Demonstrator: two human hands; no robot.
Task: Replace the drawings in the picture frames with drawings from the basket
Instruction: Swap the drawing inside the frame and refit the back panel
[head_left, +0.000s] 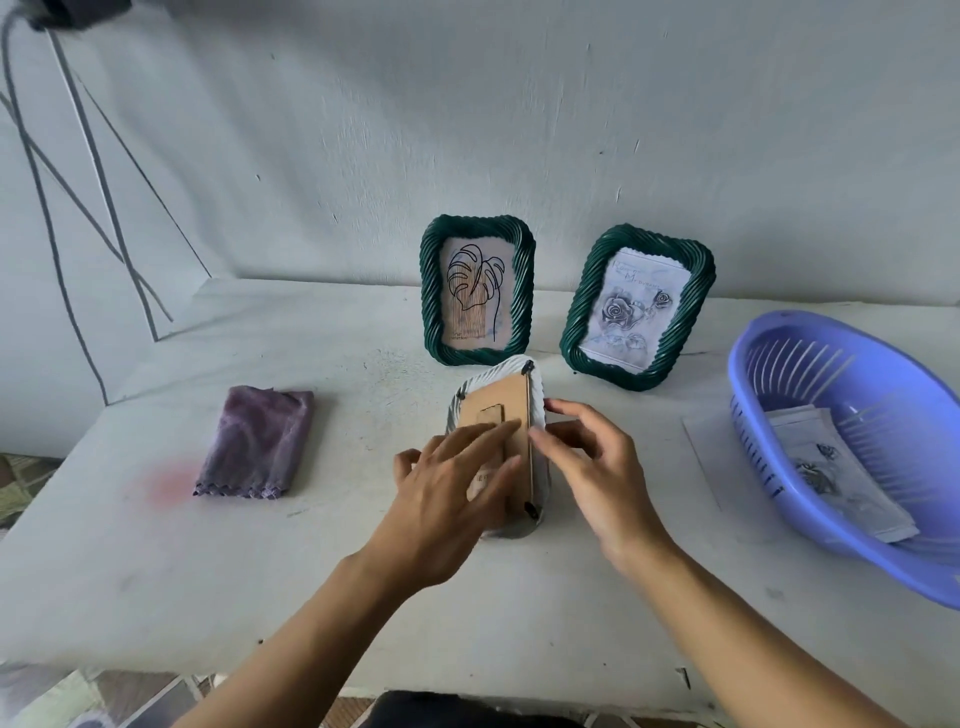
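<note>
A white tabletop (363, 597) runs up to a pale wall and carries everything. At its right edge sits a lilac plastic basket (748, 431) with slotted walls; a few drawings (831, 467) lie flat in its bottom, the top one showing a grey flower. A loose white sheet (706, 457) lies on the tabletop just beside the basket's left wall.

Two green wicker frames stand upright against the wall. The left green frame (431, 291) shows a line drawing of a leaf (474, 291). The right green frame (581, 312), tilted a little, shows a drawing of roses (626, 312).

A folded purple cloth (257, 441) lies well apart to the left.

In front of the green frames a white frame (511, 366) lies face down, its cardboard back (506, 402) upward. The left hand (457, 488) rests on that back with its fingers straight and close together. The right hand (597, 467) is at the back's right edge, its fingers spread and loosely bent, the forefinger tip touching the edge, and nothing is held in it.

Small black clips (529, 366) sit at the far and near right corners of the back.
</note>
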